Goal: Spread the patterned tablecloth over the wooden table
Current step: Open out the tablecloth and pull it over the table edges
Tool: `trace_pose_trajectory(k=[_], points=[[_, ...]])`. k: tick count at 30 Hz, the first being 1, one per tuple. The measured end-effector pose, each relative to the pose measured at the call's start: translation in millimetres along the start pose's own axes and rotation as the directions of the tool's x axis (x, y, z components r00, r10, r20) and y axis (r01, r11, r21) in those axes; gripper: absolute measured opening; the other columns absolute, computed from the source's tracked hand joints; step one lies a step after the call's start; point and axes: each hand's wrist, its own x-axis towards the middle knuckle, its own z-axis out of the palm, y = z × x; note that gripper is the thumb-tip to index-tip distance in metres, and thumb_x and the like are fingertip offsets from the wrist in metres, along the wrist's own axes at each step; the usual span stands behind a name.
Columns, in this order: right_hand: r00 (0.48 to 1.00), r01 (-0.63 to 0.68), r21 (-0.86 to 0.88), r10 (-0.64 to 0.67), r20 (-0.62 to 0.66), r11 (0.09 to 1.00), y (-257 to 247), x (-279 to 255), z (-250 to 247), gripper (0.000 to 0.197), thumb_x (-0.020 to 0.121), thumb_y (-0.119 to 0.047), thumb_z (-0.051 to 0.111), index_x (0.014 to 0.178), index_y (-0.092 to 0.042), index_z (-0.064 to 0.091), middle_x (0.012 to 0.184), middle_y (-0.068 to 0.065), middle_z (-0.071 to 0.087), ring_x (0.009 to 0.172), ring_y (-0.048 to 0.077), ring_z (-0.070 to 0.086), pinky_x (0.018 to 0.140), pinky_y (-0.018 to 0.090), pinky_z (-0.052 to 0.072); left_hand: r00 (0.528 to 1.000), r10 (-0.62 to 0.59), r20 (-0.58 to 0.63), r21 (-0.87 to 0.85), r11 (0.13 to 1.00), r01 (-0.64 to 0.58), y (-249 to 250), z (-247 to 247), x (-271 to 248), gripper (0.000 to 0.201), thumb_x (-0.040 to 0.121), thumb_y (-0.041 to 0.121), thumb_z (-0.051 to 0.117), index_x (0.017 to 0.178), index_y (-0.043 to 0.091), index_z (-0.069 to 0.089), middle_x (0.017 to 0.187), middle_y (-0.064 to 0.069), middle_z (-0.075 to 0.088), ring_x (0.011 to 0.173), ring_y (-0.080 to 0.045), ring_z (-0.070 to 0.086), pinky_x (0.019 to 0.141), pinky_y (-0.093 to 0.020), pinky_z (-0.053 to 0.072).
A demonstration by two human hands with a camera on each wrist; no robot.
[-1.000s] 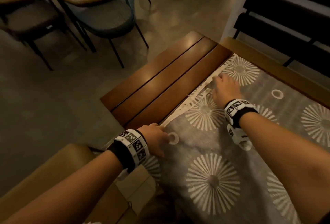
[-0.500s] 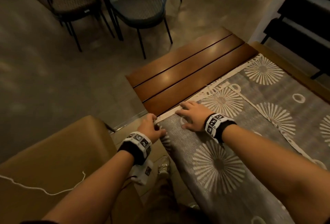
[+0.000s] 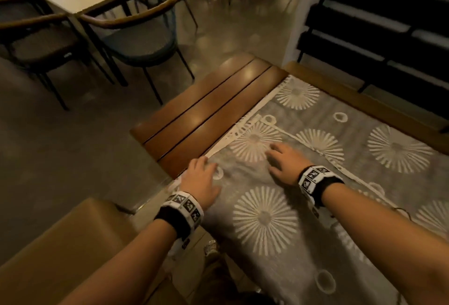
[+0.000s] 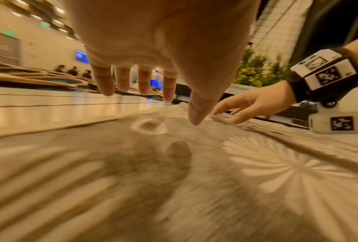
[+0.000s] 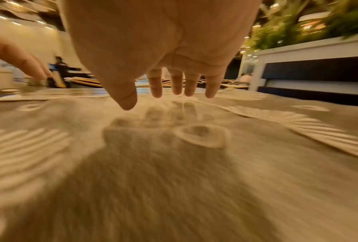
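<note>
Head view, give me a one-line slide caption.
Both open hands, left hand and right hand, over patterned tablecloth; wooden table partly bare.

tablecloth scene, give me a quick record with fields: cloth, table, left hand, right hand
cloth: patterned tablecloth lies on the table, a folded-over layer on top
table: wooden table, slats at the left side bare
left hand: open, fingers spread above the cloth's near left edge
right hand: open, fingers spread over a sunburst motif

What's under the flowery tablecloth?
The tablecloth lies on the wooden table; three bare slats show beside it. The rest of the tabletop is covered, so anything beneath cannot be seen.
</note>
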Motion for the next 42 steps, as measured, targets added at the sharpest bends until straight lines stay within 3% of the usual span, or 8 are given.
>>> trace_pose_trajectory(k=[5,9,14,18,21,26,37,42], points=[[0.962,-0.269,0.049,0.271,-0.025,0.962,79.5,-94.7,0.7,0.063,0.087,-0.046,0.055,0.14,-0.016,0.041,0.153,0.013,0.028,0.137,0.031,0.033,0.111,0.038,0.03,0.918,0.321,0.23,0.048,0.939,-0.341,96.6,13.2,28.5,0.064,0.082,0.053,0.053,0.137,0.023,0.04,0.15,-0.011,0.031,0.137,-0.032,0.024,0.108,-0.048,0.033],[0.916,-0.391,0.02,0.387,0.106,0.92,135.0,-187.6,17.8,0.096,0.069,-0.075,0.046,0.149,-0.027,0.021,0.158,0.009,0.018,0.142,0.029,0.024,0.115,0.042,0.025,0.848,0.36,0.389,-0.008,0.922,-0.387,170.5,31.8,19.6,0.091,0.068,0.076,0.049,0.143,0.031,0.027,0.151,-0.009,0.029,0.136,-0.037,0.024,0.107,-0.052,0.033],[0.836,-0.486,-0.053,0.482,0.261,0.872,181.1,-271.7,37.8,0.121,0.052,-0.091,0.047,0.15,-0.038,0.001,0.161,0.005,-0.006,0.147,0.03,0.005,0.118,0.049,0.014,0.713,0.286,0.641,0.071,0.902,-0.425,232.6,56.9,-13.6,0.113,0.056,0.091,0.048,0.143,0.053,-0.014,0.157,-0.007,-0.025,0.138,-0.053,-0.02,0.11,-0.068,0.007],[0.871,-0.434,0.002,0.419,0.256,0.901,195.5,-271.5,39.6,0.137,0.03,-0.104,0.025,0.148,-0.042,-0.006,0.161,0.003,-0.01,0.147,0.03,0.0,0.118,0.052,0.014,0.752,0.233,0.617,0.138,0.908,-0.395,250.3,63.7,-5.5,0.12,0.051,0.091,0.052,0.137,0.057,-0.025,0.153,-0.007,-0.035,0.135,-0.052,-0.026,0.105,-0.075,0.01],[0.894,-0.375,0.001,0.361,0.266,0.927,200.6,-260.4,35.3,0.128,0.036,-0.099,0.039,0.144,-0.05,-0.011,0.16,-0.002,-0.014,0.147,0.031,-0.004,0.114,0.06,0.018,0.778,0.294,0.555,0.162,0.879,-0.448,260.9,63.6,-18.7,0.118,0.059,0.087,0.052,0.144,0.046,-0.02,0.152,-0.007,-0.036,0.138,-0.046,-0.026,0.107,-0.073,0.008],[0.902,-0.362,-0.008,0.353,0.249,0.932,210.0,-249.7,33.2,0.123,0.044,-0.093,0.051,0.141,-0.054,-0.013,0.159,-0.005,-0.018,0.146,0.031,-0.008,0.113,0.064,0.011,0.683,0.342,0.645,0.057,0.87,-0.489,293.7,88.0,-69.9,0.116,0.061,0.086,0.054,0.139,0.051,-0.024,0.151,-0.001,-0.039,0.136,-0.04,-0.035,0.105,-0.074,-0.003],[0.875,-0.44,0.029,0.421,0.237,0.898,209.7,-249.1,40.4,0.122,0.049,-0.092,0.053,0.145,-0.05,-0.01,0.158,-0.008,-0.02,0.146,0.027,-0.013,0.115,0.061,0.005,0.669,0.317,0.673,0.101,0.856,-0.507,291.6,84.7,-46.6,0.12,0.058,0.079,0.065,0.136,0.058,-0.024,0.151,0.001,-0.039,0.136,-0.038,-0.035,0.105,-0.074,0.001],[0.817,-0.565,0.128,0.53,0.228,0.815,213.7,-240.6,38.7,0.119,0.049,-0.093,0.05,0.144,-0.053,-0.009,0.158,-0.01,-0.02,0.146,0.025,-0.014,0.112,0.065,0.007,0.678,0.352,0.645,0.136,0.82,-0.556,274.3,71.4,-1.4,0.118,0.056,0.08,0.065,0.135,0.062,-0.02,0.155,0.004,-0.031,0.14,-0.038,-0.027,0.106,-0.074,0.006]])
